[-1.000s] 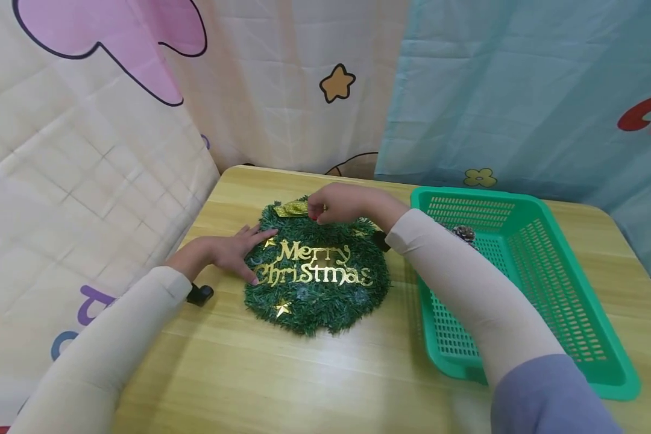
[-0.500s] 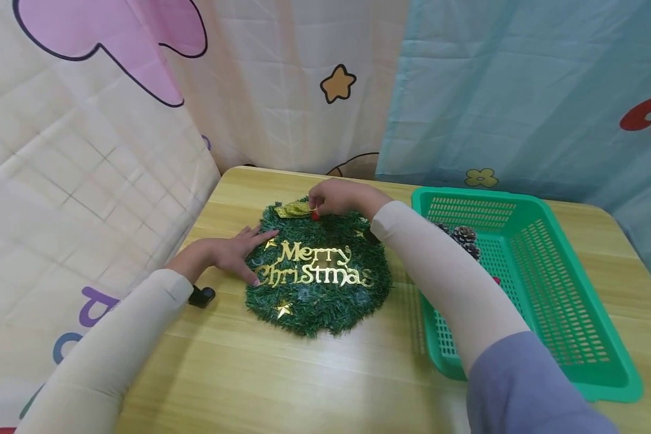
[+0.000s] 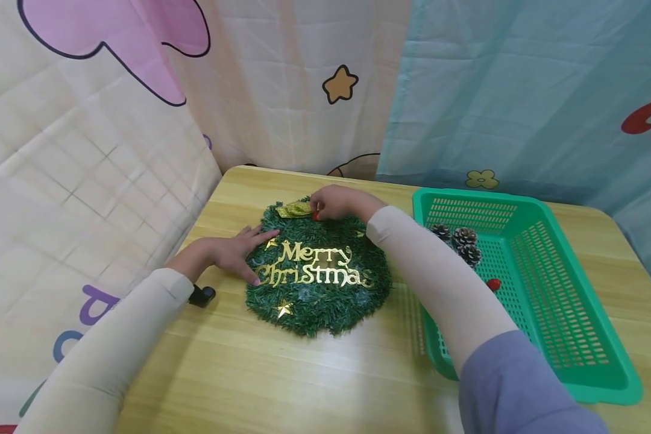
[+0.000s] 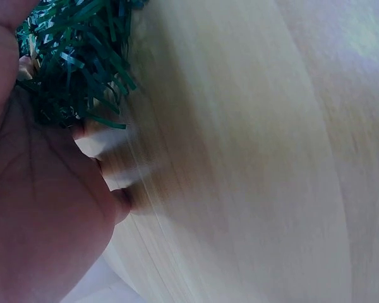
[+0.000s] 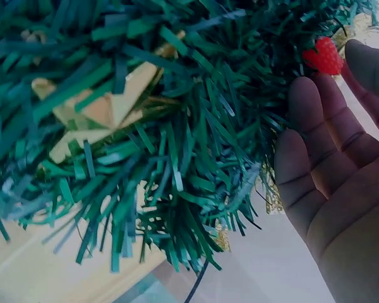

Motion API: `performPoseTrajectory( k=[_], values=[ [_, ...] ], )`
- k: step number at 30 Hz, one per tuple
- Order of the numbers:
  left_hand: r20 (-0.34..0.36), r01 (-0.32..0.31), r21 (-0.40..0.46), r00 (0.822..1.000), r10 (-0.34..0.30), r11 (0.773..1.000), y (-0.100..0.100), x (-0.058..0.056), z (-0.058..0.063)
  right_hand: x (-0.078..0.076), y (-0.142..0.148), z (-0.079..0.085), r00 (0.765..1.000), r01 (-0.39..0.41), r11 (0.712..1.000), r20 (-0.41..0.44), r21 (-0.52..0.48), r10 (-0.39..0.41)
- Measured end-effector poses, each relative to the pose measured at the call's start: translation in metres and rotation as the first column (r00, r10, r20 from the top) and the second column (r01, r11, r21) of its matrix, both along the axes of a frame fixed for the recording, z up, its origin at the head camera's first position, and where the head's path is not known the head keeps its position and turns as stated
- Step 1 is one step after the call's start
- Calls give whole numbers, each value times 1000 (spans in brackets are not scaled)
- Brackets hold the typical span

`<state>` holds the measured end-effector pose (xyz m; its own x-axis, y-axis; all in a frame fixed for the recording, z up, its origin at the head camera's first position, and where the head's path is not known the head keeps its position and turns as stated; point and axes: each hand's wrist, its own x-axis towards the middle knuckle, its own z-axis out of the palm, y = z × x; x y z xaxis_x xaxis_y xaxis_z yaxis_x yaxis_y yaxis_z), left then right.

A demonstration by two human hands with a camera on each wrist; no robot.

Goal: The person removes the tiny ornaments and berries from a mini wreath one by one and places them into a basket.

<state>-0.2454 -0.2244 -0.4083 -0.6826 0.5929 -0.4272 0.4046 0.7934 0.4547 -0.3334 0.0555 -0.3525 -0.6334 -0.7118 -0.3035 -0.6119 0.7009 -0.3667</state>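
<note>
A green tinsel wreath [image 3: 317, 310] lies flat on the table, bearing gold "Merry Christmas" lettering [image 3: 311, 274], small gold stars [image 3: 284, 309] and a gold ribbon [image 3: 293, 210] at its far edge. Beside the ribbon, my right hand [image 3: 337, 202] pinches a small red berry [image 5: 324, 57] against the tinsel; the right wrist view shows it at the fingertips, near the thumb. A gold star [image 5: 107, 107] sits in the tinsel there. My left hand [image 3: 233, 252] rests with spread fingers on the wreath's left edge. In the left wrist view its palm [image 4: 44, 202] hides most of the fingers.
At the right stands a green plastic basket [image 3: 613, 393] holding several pinecones [image 3: 465, 235] and another red berry [image 3: 493, 284]. My right forearm crosses its left side. Curtains [image 3: 282, 90] hang behind the wooden table [image 3: 325, 386].
My right hand has shifted slightly at the wreath's top with the berry, and its forearm has swung left, baring more pinecones and the basket's berry. My left hand stays put.
</note>
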Motion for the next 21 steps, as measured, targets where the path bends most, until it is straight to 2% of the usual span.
performPoseTrajectory(
  k=[14, 21],
  values=[
    [9, 0, -1, 1000, 0, 1000, 2, -3, -2, -3, 4, -14, 999, 30, 998, -33, -51, -32],
    [14, -4, -10, 1000, 4, 1000, 1, -3, -1, -3, 6, -14, 997, 6, 998, -77, -62, -11]
  ],
)
